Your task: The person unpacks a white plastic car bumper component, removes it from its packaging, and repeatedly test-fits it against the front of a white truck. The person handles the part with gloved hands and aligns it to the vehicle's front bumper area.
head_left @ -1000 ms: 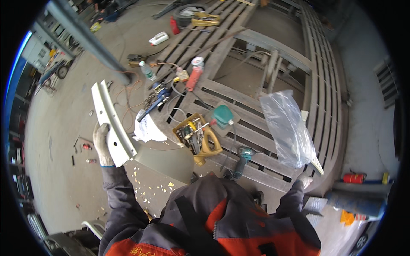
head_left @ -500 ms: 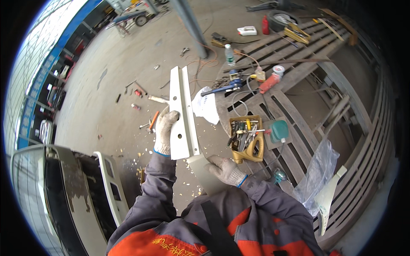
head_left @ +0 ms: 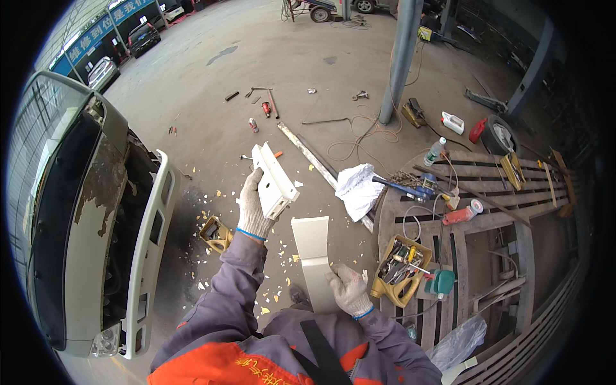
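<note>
Both my hands wear off-white knitted work gloves with blue cuff bands. My left hand (head_left: pixel 254 208) is closed round a long white metal panel (head_left: pixel 276 186) with a folded edge and holes. That panel is held up and tilted, its near end toward me. In my right hand (head_left: pixel 350 290) I grip the edge of a second panel (head_left: pixel 314 240), cream-coloured with a bend across it. It hangs in front of my body, apart from the first, its lower end close to my clothes.
On my left stands a vehicle with peeling paint (head_left: pixel 96 212) and a pale bumper (head_left: pixel 149 256). A slatted rack (head_left: pixel 459 250) on my right bears a cut-open tool container (head_left: pixel 401 269) and a red grinder (head_left: pixel 461 214). A pole (head_left: pixel 335 183), white cloth (head_left: pixel 357 189) and paint flakes lie on the floor.
The view has swung left toward the vehicle. The left panel has tipped and looks shorter. More of the cream panel shows, now apart from the left one.
</note>
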`<action>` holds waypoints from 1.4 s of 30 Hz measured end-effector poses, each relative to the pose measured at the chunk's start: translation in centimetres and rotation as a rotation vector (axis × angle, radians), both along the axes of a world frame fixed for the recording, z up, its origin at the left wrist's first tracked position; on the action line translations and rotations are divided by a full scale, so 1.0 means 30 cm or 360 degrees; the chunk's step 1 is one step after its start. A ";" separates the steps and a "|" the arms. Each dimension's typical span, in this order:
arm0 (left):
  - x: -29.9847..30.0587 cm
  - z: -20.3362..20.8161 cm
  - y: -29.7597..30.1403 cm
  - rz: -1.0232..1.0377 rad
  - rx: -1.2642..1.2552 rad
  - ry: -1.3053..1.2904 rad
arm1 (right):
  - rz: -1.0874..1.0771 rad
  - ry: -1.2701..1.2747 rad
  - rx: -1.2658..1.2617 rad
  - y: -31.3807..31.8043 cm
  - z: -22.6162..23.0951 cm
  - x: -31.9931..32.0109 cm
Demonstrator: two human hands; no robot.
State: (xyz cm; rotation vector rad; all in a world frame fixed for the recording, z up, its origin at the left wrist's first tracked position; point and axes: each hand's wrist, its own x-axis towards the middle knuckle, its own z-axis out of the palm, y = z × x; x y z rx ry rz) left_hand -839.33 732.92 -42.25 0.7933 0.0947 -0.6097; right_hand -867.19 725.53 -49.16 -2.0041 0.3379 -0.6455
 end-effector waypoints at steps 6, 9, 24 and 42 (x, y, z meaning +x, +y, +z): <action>0.246 0.006 0.162 0.0085 -0.0170 0.0002 | 0.0186 -0.0033 -0.0105 0.096 0.024 0.289; 0.352 -0.002 0.287 0.0087 -0.0345 -0.0153 | 0.0408 -0.0050 -0.0065 0.138 0.013 0.449; 0.342 0.228 0.653 0.1136 -0.0380 -0.0788 | 0.2040 -0.0495 -0.0392 0.114 0.116 1.174; 0.022 0.266 0.459 0.2295 -0.0144 -0.1311 | 0.2704 -0.0754 -0.1206 -0.093 0.331 1.482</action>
